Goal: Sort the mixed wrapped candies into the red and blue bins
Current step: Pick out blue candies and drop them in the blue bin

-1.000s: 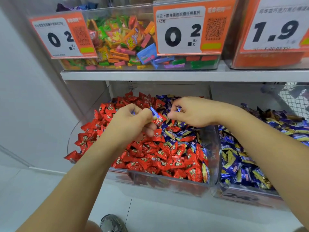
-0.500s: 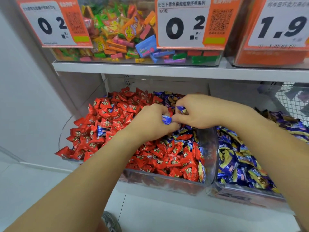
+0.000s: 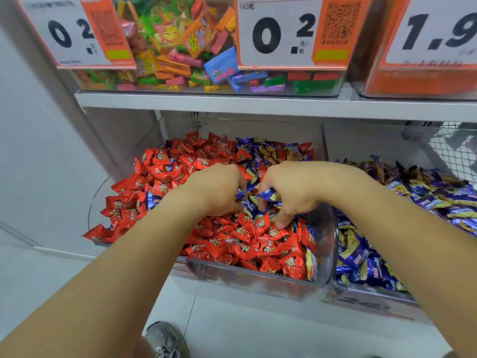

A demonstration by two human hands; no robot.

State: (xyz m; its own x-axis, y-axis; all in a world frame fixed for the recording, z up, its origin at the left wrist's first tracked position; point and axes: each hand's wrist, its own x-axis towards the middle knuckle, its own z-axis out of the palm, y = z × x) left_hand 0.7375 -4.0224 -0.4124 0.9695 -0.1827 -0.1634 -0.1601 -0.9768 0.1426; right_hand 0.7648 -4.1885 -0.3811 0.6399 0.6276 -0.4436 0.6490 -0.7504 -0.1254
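- A person stands at a shop shelf and reaches both bare arms into a clear plastic bin (image 3: 258, 277) heaped mostly with red wrapped candies (image 3: 240, 236), with blue wrapped candies (image 3: 260, 151) mixed in toward its back and middle.
- The right hand (image 3: 291, 189) has its fingers curled down and pinches 1 blue candy (image 3: 268, 195) between thumb and fingertips; the wrapper's long axis lies roughly left to right.
- The left hand (image 3: 219, 189) is curled into the pile beside it, fingertips among blue wrappers; whether it grips any cannot be told.
- The neighbouring bin of blue candies (image 3: 361, 257) lies directly to the right, just beside the red one, so the right hand is the nearer and would likely carry its candy that way.
- Compared with 0.5 seconds ago, both hands sit lower in the pile, and the blue candy once seen at the left hand's fingers no longer shows.
- Above, a shelf (image 3: 258, 105) holds a clear box of assorted sweets (image 3: 180, 47) with 2 price tags (image 3: 284, 32) reading 0.2.
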